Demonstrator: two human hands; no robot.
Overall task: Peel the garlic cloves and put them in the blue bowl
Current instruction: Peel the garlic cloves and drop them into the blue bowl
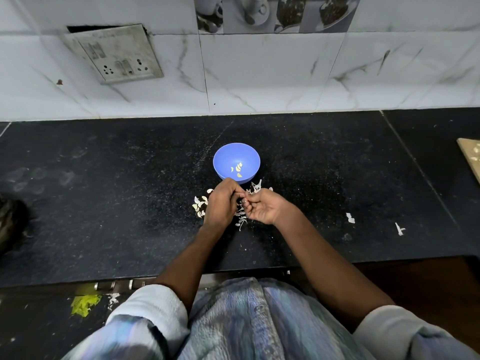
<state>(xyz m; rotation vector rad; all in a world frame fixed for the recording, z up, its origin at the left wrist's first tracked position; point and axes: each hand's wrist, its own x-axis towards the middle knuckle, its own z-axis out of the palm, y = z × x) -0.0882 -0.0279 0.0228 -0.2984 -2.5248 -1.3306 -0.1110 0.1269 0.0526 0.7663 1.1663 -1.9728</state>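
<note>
Both hands meet, peeling garlic over a black speckled stone counter [104,203]
Left hand [220,203] and right hand [262,207] pinch a small garlic clove [245,198] together above papery white skins [199,205]; at 12 o'clock, a round blue plastic bowl [226,154] holds pale peeled cloves [237,169]

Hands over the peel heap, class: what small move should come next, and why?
Probably finish stripping the skin from whatever the hands pinch, then drop it in. The left hand and right hand meet fingertip to fingertip just short of the blue bowl, which holds a few peeled cloves. The pinched piece itself is too small to make out.
</note>
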